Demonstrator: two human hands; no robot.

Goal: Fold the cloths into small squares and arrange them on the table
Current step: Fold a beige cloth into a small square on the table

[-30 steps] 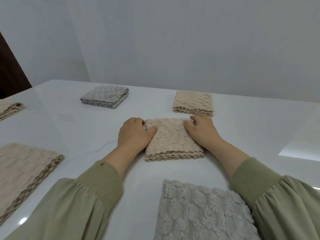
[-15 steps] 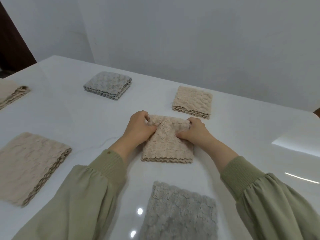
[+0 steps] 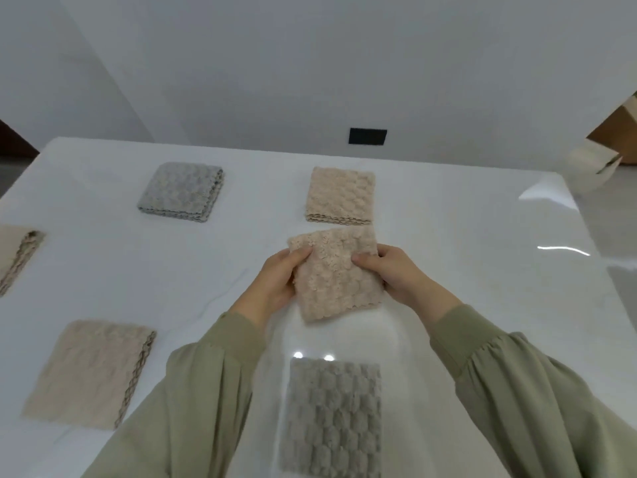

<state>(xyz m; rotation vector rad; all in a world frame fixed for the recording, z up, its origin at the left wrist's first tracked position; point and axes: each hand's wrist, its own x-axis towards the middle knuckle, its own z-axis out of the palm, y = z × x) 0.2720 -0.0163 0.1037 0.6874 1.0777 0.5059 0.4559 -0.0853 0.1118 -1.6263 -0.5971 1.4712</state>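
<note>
Desk [image 3: 465,270]: white, glossy, carrying all items. Bare room is lying right of the right hand, with the desk edge well beyond it.

Grey cloth [image 3: 331,419], nearer the body than the hands, and beige cloth [image 3: 89,372], well left of the left hand: both are lying larger and are likely awaiting further folds. A cut-off cloth [image 3: 17,257] is sitting at the left border.

Grey square [image 3: 181,191] and beige square [image 3: 339,194]: apparently finished, lying beyond the hands.

Held cloth [image 3: 332,281]: folded small. The left hand [image 3: 279,281] and right hand [image 3: 396,274] are pinching its sides just short of the beige square.
</note>
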